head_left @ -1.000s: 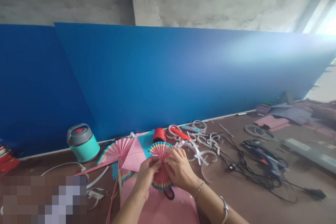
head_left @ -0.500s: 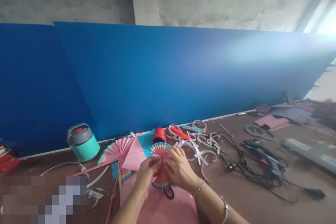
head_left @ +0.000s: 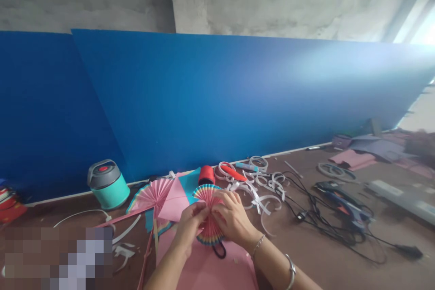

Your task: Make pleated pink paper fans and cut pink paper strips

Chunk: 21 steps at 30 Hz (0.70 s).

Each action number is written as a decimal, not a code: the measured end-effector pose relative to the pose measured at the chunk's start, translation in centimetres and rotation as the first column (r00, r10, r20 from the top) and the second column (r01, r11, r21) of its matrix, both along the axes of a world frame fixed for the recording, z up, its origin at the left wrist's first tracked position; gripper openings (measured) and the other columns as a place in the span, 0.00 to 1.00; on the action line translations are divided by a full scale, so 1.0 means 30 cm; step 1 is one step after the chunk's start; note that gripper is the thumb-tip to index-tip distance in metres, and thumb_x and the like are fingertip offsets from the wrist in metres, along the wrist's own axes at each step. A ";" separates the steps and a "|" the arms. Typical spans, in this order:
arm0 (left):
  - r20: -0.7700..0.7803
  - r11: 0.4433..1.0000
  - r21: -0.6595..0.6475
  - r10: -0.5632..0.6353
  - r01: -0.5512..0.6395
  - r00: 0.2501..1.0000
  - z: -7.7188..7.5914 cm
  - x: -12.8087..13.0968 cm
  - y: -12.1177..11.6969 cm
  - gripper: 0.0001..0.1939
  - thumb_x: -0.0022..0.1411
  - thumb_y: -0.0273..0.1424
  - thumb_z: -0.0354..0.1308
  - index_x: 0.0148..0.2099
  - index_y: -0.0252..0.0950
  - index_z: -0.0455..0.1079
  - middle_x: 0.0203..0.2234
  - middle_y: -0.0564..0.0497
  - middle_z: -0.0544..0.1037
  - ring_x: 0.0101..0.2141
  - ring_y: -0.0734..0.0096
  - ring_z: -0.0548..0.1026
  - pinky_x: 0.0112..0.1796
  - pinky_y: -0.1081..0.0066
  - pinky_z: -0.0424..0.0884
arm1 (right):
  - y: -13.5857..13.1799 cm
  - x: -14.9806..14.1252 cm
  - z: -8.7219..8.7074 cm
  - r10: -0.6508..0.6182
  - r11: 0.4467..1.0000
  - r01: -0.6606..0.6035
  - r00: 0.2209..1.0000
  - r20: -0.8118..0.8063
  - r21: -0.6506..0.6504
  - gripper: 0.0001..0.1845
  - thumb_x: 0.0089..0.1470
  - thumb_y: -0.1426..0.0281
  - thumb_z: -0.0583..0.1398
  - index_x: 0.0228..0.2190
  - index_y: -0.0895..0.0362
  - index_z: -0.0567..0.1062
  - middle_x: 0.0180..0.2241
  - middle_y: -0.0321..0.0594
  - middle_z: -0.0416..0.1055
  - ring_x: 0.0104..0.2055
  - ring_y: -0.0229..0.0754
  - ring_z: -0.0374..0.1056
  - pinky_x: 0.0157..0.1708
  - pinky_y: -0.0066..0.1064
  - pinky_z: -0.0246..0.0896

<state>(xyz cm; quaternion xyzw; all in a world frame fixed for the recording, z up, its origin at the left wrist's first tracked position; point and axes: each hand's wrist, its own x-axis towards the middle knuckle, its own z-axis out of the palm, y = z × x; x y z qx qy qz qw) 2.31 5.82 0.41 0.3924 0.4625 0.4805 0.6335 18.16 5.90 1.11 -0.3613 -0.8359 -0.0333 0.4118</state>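
Note:
A small pleated paper fan (head_left: pixel 208 195), pink with a rainbow-striped rim, is held between both hands above a pink paper sheet (head_left: pixel 210 269). My left hand (head_left: pixel 188 226) pinches its left side with the fingers closed. My right hand (head_left: pixel 233 217), a bracelet at its wrist, wraps over the fan's right side. A black loop (head_left: pixel 219 250) shows just below the fan. A second, larger pink pleated fan (head_left: pixel 152 192) lies on the table to the left, beside pink and teal paper (head_left: pixel 181 190).
A teal jar with a grey lid (head_left: pixel 106 183) stands at the back left. A red spool (head_left: pixel 206 175), tape rings and curled white strips (head_left: pixel 263 190) lie behind the hands. A glue gun and black cables (head_left: pixel 340 204) sprawl right. A blue board (head_left: pixel 217 95) backs the table.

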 end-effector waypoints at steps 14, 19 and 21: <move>0.445 0.961 -0.154 0.275 -0.230 0.852 0.019 0.007 0.008 0.08 0.49 0.26 0.65 0.32 0.35 0.69 0.30 0.49 0.79 0.32 0.67 0.79 0.33 0.72 0.74 | 0.053 0.024 -0.054 -0.221 0.845 -0.130 0.798 -0.561 -0.518 0.17 0.57 0.60 0.55 0.44 0.57 0.70 0.42 0.46 0.72 0.44 0.47 0.68 0.43 0.38 0.64; 0.480 0.978 -0.108 0.207 -0.176 0.853 0.023 0.017 -0.002 0.10 0.46 0.25 0.66 0.33 0.34 0.70 0.31 0.48 0.80 0.36 0.64 0.79 0.40 0.68 0.74 | 0.050 0.003 -0.044 -0.140 0.668 -0.501 0.642 -0.754 -0.551 0.21 0.52 0.56 0.61 0.42 0.59 0.72 0.37 0.44 0.75 0.40 0.47 0.71 0.40 0.37 0.65; 0.491 0.983 -0.101 0.182 -0.151 0.852 0.021 0.017 -0.005 0.11 0.45 0.26 0.67 0.32 0.34 0.70 0.30 0.48 0.80 0.36 0.64 0.79 0.42 0.67 0.73 | 0.051 0.000 -0.048 -0.146 0.643 -0.547 0.599 -0.787 -0.536 0.20 0.50 0.56 0.62 0.39 0.59 0.73 0.34 0.43 0.75 0.38 0.46 0.71 0.39 0.36 0.65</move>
